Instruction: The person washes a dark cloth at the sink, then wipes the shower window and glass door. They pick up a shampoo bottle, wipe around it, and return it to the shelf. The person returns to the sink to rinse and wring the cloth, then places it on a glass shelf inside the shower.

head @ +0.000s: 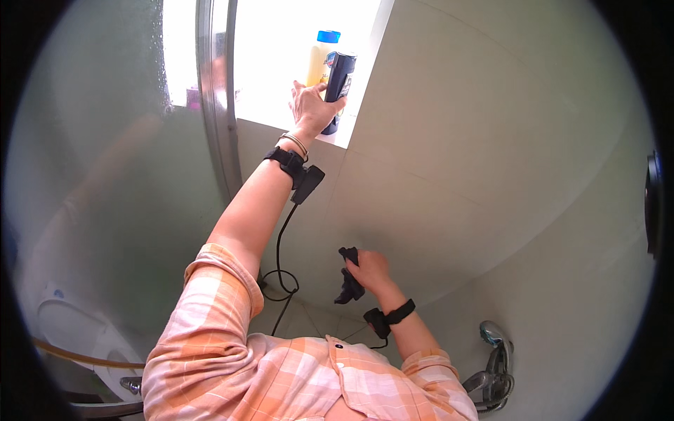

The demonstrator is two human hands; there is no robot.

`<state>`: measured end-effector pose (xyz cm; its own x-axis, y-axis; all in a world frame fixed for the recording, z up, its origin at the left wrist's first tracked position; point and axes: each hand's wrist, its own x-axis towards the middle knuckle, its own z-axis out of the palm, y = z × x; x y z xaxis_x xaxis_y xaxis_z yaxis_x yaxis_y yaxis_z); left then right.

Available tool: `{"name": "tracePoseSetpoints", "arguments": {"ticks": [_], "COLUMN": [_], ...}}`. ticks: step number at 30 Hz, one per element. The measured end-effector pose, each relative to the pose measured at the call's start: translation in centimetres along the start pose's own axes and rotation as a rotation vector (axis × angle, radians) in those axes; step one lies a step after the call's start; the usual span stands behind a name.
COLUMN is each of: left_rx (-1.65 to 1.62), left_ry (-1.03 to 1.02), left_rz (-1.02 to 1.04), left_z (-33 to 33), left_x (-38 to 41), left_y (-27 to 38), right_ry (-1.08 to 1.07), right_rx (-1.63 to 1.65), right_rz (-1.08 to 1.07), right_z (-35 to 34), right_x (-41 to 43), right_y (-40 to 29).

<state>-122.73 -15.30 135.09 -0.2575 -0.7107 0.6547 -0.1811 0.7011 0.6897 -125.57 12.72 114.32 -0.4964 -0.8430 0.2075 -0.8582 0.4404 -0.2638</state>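
Observation:
At the bright window ledge, my left hand reaches up to two bottles, its thumb across a dark, tall bottle. Its other fingers spread over the lower part of a pale yellow bottle with a blue cap, which stands just behind. Whether those fingers also grip the yellow bottle is hard to see. Lower down, close to the tiled wall, my right hand is closed around a crumpled dark cloth that hangs below the fist.
Left of the window stands a glass shower panel with a metal frame. A toilet shows through the glass. A hand shower hangs at lower right, and a dark fixture sits on the right wall. Cables run from both wrist devices.

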Motion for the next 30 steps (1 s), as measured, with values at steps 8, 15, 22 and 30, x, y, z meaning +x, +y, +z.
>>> {"name": "tracePoseSetpoints", "arguments": {"ticks": [8,15,22,30], "left_rx": [-0.045,-0.148,-0.163,-0.023], "left_ry": [0.027,0.133,0.276,0.005], "left_rz": [0.009,0.166,0.215,0.024], "left_z": [0.3,0.9,0.2,-3.6], "left_x": [-0.3,-1.0,-8.1,-20.9], "left_y": [-0.8,-2.2,-7.5,-10.5], "right_ry": [-0.052,-0.091,0.450,0.515], "right_rx": [0.078,0.193,0.352,0.141], "right_rz": [0.032,0.148,0.193,-0.002], "right_z": [0.5,-0.2,-3.6,2.1], "right_x": [0.0,1.5,8.6,14.9], "right_y": [0.5,0.5,0.6,1.1]}}
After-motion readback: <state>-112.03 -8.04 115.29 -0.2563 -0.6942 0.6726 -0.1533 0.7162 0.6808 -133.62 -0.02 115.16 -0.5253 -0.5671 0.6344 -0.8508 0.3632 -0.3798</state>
